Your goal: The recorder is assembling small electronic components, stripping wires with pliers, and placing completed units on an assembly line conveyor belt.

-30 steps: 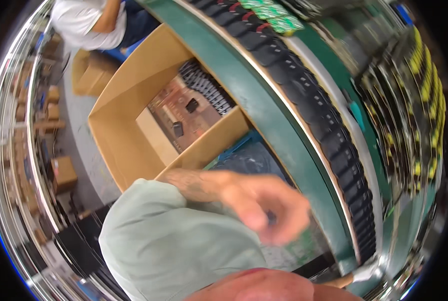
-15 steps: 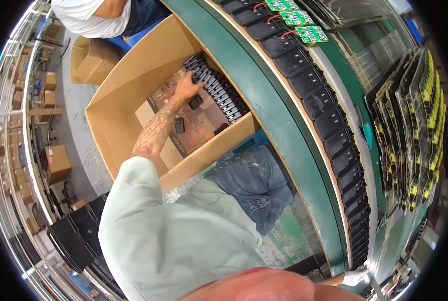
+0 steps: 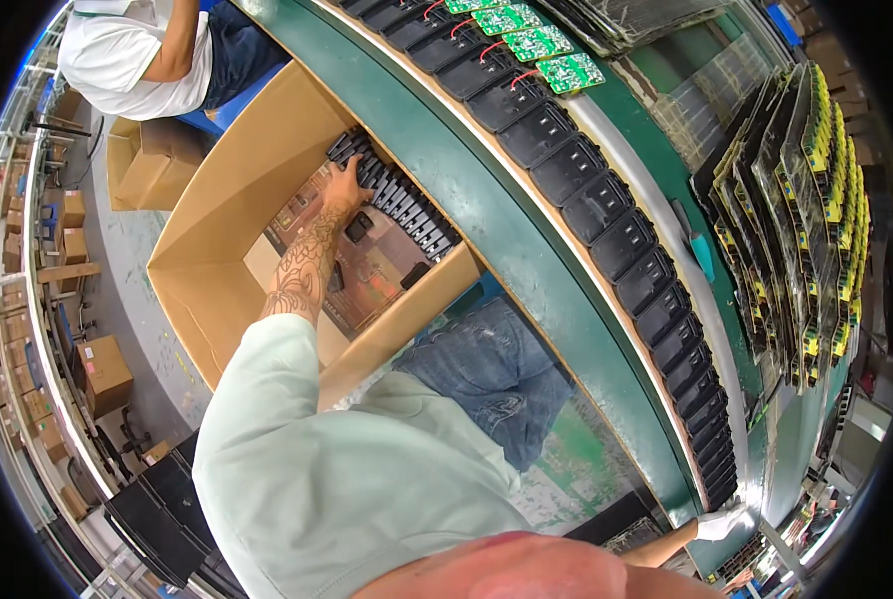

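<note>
My left hand point(image 3: 344, 188), bare at the end of a tattooed forearm, reaches into a large open cardboard box point(image 3: 192, 258). Its thumb and fingers straddle black plastic casings at the far end of a tight row point(image 3: 406, 205) along the box's right wall. Fingertips are partly hidden among the casings. Close by the wrist, a loose black casing point(image 3: 358, 228) lies on the printed brown cardboard layer point(image 3: 391, 262); another loose casing point(image 3: 336, 277) lies beside my forearm. My right hand does not show.
A green workbench point(image 3: 406, 145) curves past the box, with a line of black plastic housings point(image 3: 596, 210) and wired green circuit boards point(image 3: 536, 42). Stacked panels point(image 3: 786, 220) stand right. A co-worker point(image 3: 137, 55) sits far left; another person's gloved hand point(image 3: 721, 522) is lower right.
The whole view has shifted, so the box and bench appear farther left. My left hand stays at the far end of the casing row. More of the gloved hand and far-left co-worker shows.
</note>
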The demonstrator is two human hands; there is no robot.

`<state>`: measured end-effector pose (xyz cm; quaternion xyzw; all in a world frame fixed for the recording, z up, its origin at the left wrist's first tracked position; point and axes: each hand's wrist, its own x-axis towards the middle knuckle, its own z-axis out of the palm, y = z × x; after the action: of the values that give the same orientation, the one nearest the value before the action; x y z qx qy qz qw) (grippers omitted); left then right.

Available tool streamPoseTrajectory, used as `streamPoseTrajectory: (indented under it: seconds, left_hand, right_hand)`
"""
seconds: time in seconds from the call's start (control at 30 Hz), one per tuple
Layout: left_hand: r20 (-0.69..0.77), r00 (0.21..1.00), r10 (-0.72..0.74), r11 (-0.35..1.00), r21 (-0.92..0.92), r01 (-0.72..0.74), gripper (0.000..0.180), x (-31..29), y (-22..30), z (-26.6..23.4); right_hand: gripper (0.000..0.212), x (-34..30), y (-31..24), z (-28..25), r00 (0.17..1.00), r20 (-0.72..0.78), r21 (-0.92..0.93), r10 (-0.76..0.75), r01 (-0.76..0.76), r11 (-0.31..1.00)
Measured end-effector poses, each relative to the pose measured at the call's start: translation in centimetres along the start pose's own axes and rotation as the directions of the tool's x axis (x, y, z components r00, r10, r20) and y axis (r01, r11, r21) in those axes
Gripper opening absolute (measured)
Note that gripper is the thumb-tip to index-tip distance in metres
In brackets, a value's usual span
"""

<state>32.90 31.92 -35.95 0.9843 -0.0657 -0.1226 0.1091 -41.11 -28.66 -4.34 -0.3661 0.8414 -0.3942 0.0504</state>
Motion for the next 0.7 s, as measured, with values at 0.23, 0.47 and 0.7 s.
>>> streamPoseTrajectory:
  seconds: [0.23,0.47,0.7]
  left_hand:
    - [0.105,0.994,0.007,0.974,-0.228,0.017,0.093,-0.1,-2.3,0.8]
    - [-0.134,0.985,0.113,0.674,-0.718,-0.175,0.083,-1.9,-11.5,1.8]
    - [0.392,0.919,0.044,-0.269,-0.881,0.389,0.075,-8.7,-11.3,-5.2]
  right_hand:
    - [0.048,3.6,8.9,-4.4,0.873,0.074,0.185,-0.482,0.463,0.867]
    - [0.037,1.8,8.1,-1.6,0.893,0.066,0.375,-0.446,0.392,0.84]
    - [0.025,6.6,10.3,-5.3,0.68,-0.028,0.198,-0.732,0.722,0.663]
